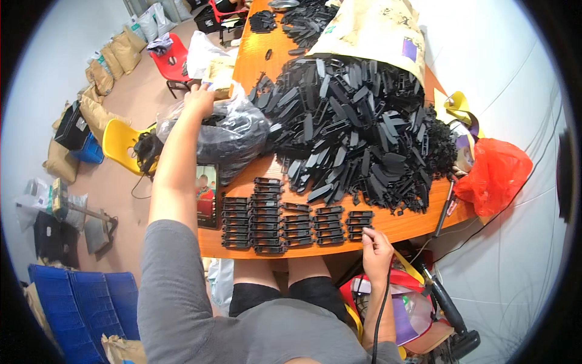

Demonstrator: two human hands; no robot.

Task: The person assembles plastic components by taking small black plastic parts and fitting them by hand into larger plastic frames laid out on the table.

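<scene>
My left arm stretches forward on the left. My left hand (pixel 201 101) is at the upper rim of a clear plastic bag (pixel 239 136) with dark parts inside, its fingers bent over the rim. My right hand (pixel 377 247) is at the table's near edge, thumb and fingertips together beside the rightmost column of black plastic pieces (pixel 359 225); anything between them is too small to make out. More flat black pieces (pixel 267 215) lie stacked in several columns to the left. Beyond them spreads a large heap of loose black plastic parts (pixel 357 127).
A phone (pixel 207 197) showing a picture lies left of the columns. An open sack (pixel 370 30) lies behind the heap on the orange table (pixel 248 60). A red plastic bag (pixel 494 176) hangs at the right edge. A yellow chair (pixel 121 145) and a red chair (pixel 173 60) stand left.
</scene>
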